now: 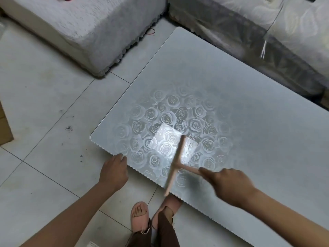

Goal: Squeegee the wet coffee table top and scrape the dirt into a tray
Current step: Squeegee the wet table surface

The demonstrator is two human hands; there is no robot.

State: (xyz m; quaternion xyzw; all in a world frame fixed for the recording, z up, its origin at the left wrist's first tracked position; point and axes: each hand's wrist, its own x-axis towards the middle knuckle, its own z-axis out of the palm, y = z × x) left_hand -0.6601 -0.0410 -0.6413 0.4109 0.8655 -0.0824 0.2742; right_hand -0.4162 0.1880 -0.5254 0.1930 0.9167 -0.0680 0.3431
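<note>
The coffee table has a pale glossy top printed with roses and fills the middle and right of the view. A pale pink T-shaped squeegee lies with its long blade across the near part of the top, one end hanging past the front edge. My right hand grips its short handle from the right, index finger stretched along it. My left hand rests at the table's near left edge, its fingers loosely curled and touching the rim. No tray is in view.
A grey covered sofa stands at the back left and a plastic-covered sofa runs behind the table. The tiled floor carries dark dirt specks. My feet in pink slippers stand at the table's front edge. Cardboard shows at far left.
</note>
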